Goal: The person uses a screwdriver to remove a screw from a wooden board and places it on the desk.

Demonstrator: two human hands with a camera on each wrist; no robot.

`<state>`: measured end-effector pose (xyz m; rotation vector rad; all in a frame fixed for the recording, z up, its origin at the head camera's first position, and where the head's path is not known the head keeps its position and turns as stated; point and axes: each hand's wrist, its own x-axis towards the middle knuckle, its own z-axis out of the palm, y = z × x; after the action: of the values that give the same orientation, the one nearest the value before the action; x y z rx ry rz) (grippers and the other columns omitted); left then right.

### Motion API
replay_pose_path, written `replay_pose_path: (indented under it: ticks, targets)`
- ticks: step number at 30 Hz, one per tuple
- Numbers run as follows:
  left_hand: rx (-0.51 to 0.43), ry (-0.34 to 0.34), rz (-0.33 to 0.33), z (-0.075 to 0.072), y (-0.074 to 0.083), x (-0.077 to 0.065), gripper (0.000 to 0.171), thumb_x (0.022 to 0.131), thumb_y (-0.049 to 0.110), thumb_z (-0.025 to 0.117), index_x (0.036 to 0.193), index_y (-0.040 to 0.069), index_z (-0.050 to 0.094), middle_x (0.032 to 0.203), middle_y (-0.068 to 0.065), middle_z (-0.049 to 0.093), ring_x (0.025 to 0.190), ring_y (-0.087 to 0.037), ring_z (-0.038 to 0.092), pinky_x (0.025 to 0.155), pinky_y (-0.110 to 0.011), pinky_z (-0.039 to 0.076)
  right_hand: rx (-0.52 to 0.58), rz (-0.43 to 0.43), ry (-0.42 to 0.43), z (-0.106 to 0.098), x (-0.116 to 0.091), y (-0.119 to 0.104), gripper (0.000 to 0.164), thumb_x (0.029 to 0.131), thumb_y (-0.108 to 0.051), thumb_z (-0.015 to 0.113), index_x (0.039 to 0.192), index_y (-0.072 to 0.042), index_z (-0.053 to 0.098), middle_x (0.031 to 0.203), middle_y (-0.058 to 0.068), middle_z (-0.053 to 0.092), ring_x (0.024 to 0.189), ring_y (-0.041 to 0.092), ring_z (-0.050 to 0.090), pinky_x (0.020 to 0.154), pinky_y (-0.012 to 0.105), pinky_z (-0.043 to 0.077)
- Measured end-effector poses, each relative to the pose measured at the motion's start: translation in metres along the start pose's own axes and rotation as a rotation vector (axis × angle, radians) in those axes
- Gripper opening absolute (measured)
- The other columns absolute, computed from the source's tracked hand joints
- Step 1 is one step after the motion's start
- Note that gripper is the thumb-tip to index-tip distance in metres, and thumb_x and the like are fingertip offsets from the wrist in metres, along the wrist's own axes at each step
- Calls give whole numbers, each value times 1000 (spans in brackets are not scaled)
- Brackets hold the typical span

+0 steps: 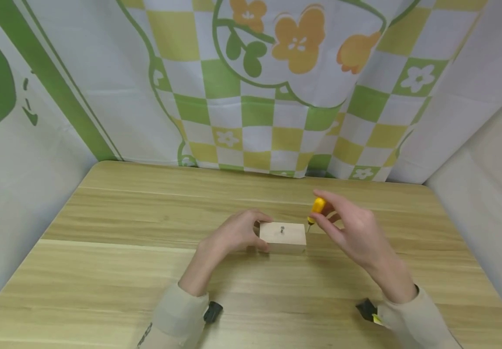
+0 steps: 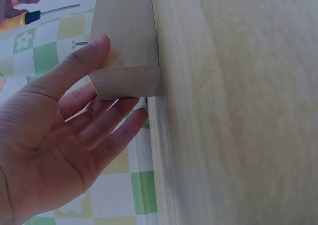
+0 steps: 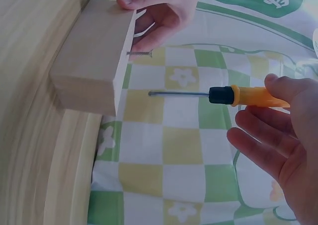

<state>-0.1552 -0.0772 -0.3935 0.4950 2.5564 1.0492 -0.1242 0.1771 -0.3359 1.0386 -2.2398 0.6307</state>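
Note:
A pale wooden block [image 1: 283, 235] lies on the table with a screw [image 1: 282, 229] standing up from its top face. My left hand [image 1: 237, 232] grips the block's left end, thumb on the near side and fingers behind it, as the left wrist view also shows [image 2: 69, 120]. Between thumb and fingers, my right hand [image 1: 351, 225] holds a screwdriver [image 1: 318, 205] by its yellow handle. Its thin metal shaft points down beside the block's right end. In the right wrist view the screwdriver tip is apart from the screw [image 3: 141, 53], whose lower part is hidden inside the wood.
The wood-grain table [image 1: 124, 271] stretches out on both sides of the block. A checked, flowered curtain [image 1: 257, 111] hangs along its far edge, with white fabric at left and right. Black straps [image 1: 213, 311] show at the wrists.

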Motion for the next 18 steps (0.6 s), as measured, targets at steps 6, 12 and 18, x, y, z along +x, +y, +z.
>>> replay_pose_path:
  ticks: [6,12,18]
  targets:
    - [11,-2,6,0,-1,0,62,70,17,89,128,13,67,126,-2,66,110,-19,63,96,-37,51,12,4,-11,5,8,-4,61,74,0,83,130,-2,58,89,5,72,74,11,70,65,19,57]
    - [12,-9,-4,-1,-1,0,63,71,18,89,129,15,67,124,-1,67,107,-18,63,93,-36,52,66,11,-17,13,16,-4,60,76,0,82,130,-2,57,87,5,70,75,13,70,65,19,57]
    - [5,-11,0,-1,-2,1,63,70,17,89,129,16,67,123,0,67,106,-17,63,91,-34,52,93,17,-20,19,23,-7,58,79,-1,80,132,-2,55,87,5,69,75,15,70,64,25,59]
